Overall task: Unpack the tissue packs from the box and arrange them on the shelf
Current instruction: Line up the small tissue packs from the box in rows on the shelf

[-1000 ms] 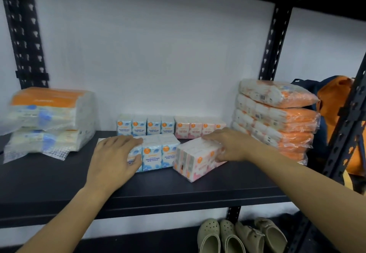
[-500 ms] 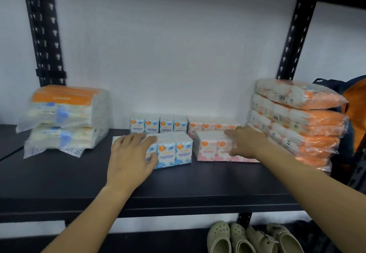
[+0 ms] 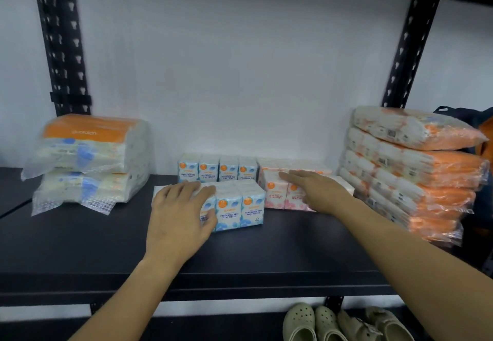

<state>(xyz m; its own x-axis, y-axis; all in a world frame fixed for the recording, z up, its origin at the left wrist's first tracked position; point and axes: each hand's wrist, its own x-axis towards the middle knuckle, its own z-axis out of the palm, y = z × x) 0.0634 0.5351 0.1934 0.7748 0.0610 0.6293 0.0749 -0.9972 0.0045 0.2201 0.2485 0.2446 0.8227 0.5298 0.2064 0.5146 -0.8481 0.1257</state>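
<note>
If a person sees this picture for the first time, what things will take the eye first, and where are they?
First, the two hands in the middle: the left hand lies flat on the blue mini tissue bundle, and the right hand rests on the pink mini tissue bundle beside it. Next, the tall stack of orange packs at the right end of the black shelf, and two larger packs stacked at the left.

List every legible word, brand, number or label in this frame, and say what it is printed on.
"FRAGRANCE FREE MINI TISSUE": front blue tissue pack under the left hand, and back blue tissue row.
"ROSE SCENTED MINI TISSUE": pink tissue pack under the right hand.
"guardian": orange top of the left wrapped bundle, faint.
Barcodes on the right orange stack: too blurred.
</note>
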